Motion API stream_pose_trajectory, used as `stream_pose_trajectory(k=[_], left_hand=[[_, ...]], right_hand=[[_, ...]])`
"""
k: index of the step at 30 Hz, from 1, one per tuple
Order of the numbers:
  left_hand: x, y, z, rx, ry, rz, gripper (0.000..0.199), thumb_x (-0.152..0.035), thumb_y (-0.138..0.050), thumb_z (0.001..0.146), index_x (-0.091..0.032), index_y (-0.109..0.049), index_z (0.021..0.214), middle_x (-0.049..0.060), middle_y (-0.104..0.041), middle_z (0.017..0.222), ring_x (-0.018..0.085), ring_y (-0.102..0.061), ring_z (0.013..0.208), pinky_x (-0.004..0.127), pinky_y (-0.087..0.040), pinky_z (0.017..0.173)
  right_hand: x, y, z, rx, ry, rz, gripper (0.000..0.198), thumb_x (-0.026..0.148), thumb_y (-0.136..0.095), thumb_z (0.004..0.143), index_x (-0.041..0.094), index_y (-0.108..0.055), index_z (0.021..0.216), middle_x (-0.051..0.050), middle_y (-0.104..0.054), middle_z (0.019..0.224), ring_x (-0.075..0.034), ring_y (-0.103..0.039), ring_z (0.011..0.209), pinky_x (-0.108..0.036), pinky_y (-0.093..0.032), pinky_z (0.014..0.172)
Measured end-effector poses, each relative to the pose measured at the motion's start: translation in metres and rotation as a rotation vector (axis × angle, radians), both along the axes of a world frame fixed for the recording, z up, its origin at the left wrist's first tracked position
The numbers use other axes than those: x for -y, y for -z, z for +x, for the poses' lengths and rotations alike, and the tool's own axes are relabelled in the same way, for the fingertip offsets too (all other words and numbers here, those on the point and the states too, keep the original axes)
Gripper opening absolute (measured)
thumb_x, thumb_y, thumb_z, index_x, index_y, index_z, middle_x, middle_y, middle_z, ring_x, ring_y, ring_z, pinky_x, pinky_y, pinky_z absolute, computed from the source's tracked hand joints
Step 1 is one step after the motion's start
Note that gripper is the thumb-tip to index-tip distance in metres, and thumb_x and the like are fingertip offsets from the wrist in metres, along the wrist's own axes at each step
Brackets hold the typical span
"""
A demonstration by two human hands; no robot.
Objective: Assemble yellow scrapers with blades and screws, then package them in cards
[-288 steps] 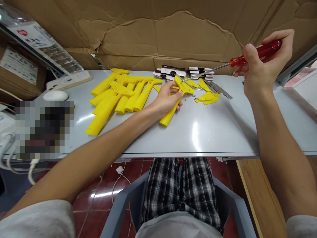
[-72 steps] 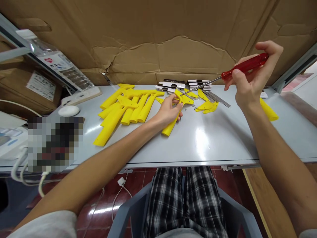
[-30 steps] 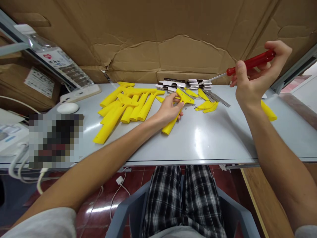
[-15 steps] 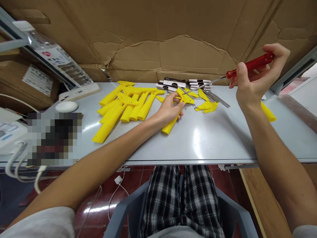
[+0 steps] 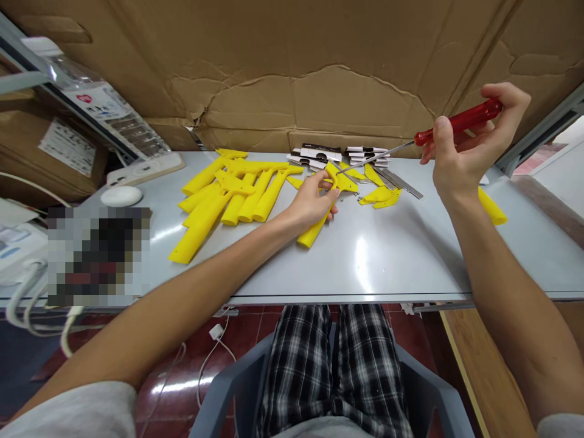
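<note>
My left hand is wrapped round a yellow plastic scraper handle, holding it slantwise on the table. In my raised right hand is a screwdriver with a red grip. Its long metal shaft slopes down to the left, and the tip meets the wide head of the handle. Just right of there lie loose yellow head pieces, a few tiny screws and flat metal blades. Several more yellow handles are heaped to the left.
Small black-and-white boxes stand at the back against the cardboard. Another yellow handle lies beyond my right forearm. At left are a power strip, a white oval object, cables and a clear plastic bottle.
Almost nothing differs. My right hand and the screwdriver have shifted very slightly left; the left hand keeps its hold on the handle.
</note>
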State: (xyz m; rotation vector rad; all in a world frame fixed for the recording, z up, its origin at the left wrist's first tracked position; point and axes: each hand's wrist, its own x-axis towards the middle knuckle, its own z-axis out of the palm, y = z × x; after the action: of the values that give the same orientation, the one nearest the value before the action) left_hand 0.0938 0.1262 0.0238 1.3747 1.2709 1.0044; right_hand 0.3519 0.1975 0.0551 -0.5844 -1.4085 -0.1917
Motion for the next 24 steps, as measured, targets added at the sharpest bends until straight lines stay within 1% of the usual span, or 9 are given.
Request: stream_pose_trajectory(k=[4, 7, 12, 18, 22, 24], left_hand=[[0.0, -0.001, 0.001, -0.003, -0.004, -0.003, 0.016, -0.012, -0.056, 0.104, -0.017, -0.057, 0.119, 0.017, -0.059, 0.143, 0.004, -0.061, 0.052, 0.023, -0.05, 0.045], [0.0, -0.001, 0.001, -0.009, -0.009, -0.005, 0.015, -0.011, -0.056, 0.104, -0.017, -0.057, 0.118, 0.018, -0.058, 0.144, 0.004, -0.06, 0.051, 0.024, -0.05, 0.044], [0.0, -0.001, 0.0, -0.005, -0.014, -0.017, 0.015, -0.012, -0.056, 0.104, -0.017, -0.057, 0.118, 0.017, -0.058, 0.143, 0.004, -0.061, 0.053, 0.022, -0.05, 0.044], [-0.002, 0.001, -0.001, 0.012, -0.002, -0.006, 0.013, -0.011, -0.055, 0.104, -0.017, -0.056, 0.116, 0.017, -0.058, 0.142, 0.004, -0.061, 0.053, 0.023, -0.049, 0.044], [-0.002, 0.001, -0.001, 0.0, 0.004, 0.003, 0.013, -0.012, -0.054, 0.105, -0.017, -0.056, 0.116, 0.017, -0.057, 0.143, 0.003, -0.061, 0.054, 0.022, -0.05, 0.045], [-0.001, 0.0, -0.001, -0.01, 0.005, 0.005, 0.013, -0.012, -0.053, 0.105, -0.016, -0.056, 0.117, 0.017, -0.057, 0.144, 0.004, -0.062, 0.054, 0.022, -0.051, 0.046]], right_hand=[[0.003, 0.0, 0.0, -0.002, -0.018, -0.003, 0.061, 0.074, -0.07, 0.085, 0.034, -0.046, 0.125, -0.003, -0.041, 0.129, -0.001, -0.055, 0.057, -0.027, -0.053, 0.046], [0.004, -0.001, -0.001, 0.006, -0.037, 0.009, 0.058, 0.069, -0.071, 0.086, 0.034, -0.048, 0.125, -0.003, -0.041, 0.128, -0.001, -0.055, 0.057, -0.027, -0.053, 0.045], [0.007, -0.002, -0.005, 0.008, -0.026, 0.036, 0.059, 0.07, -0.072, 0.084, 0.033, -0.049, 0.124, -0.002, -0.042, 0.124, 0.0, -0.053, 0.057, -0.022, -0.048, 0.041], [0.013, -0.006, -0.007, 0.04, 0.017, 0.105, 0.061, 0.075, -0.07, 0.084, 0.027, -0.052, 0.117, 0.0, -0.044, 0.115, 0.002, -0.051, 0.059, -0.016, -0.045, 0.043], [0.012, -0.007, -0.007, 0.088, -0.076, 0.106, 0.054, 0.068, -0.069, 0.089, 0.027, -0.053, 0.119, 0.001, -0.044, 0.115, 0.004, -0.055, 0.057, -0.013, -0.043, 0.042], [0.012, -0.007, -0.006, 0.103, -0.128, 0.128, 0.056, 0.07, -0.068, 0.09, 0.027, -0.054, 0.122, 0.001, -0.044, 0.115, 0.003, -0.056, 0.056, -0.013, -0.04, 0.04]])
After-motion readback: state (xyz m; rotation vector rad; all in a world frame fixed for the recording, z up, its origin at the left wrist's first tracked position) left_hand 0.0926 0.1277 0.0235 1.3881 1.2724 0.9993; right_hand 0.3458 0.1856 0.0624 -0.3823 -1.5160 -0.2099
